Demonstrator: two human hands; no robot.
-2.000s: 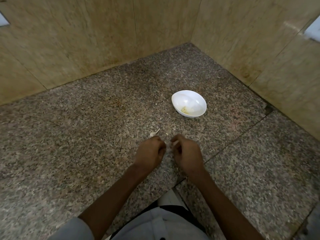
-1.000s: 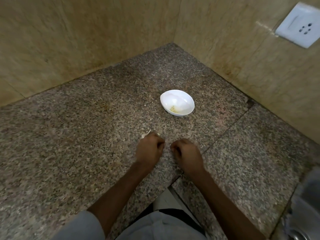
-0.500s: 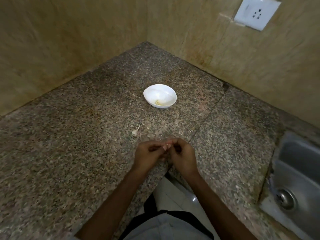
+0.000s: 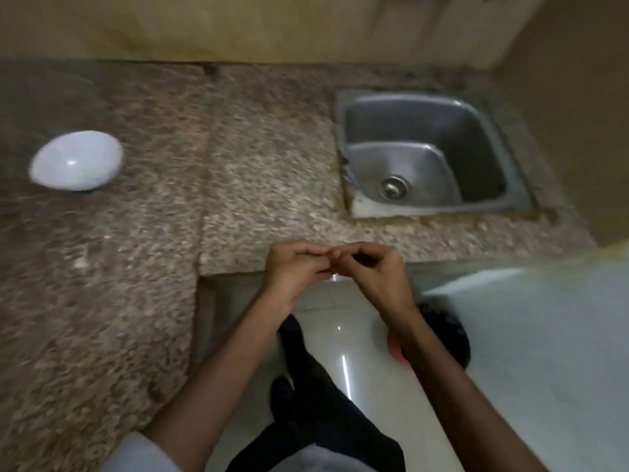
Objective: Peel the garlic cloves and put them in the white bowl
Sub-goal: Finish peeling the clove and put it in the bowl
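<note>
Left hand (image 4: 292, 267) and right hand (image 4: 371, 270) curl fingertip to fingertip, any clove between them hidden; white bowl (image 4: 76, 160), blurred, at ten o'clock

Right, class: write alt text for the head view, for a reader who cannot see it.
Seen from above, a person's left hand and right hand meet fingertip to fingertip at the edge of a granite counter; anything between them is hidden. A steel sink lies beyond them, a white bowl far left on the counter.
</note>
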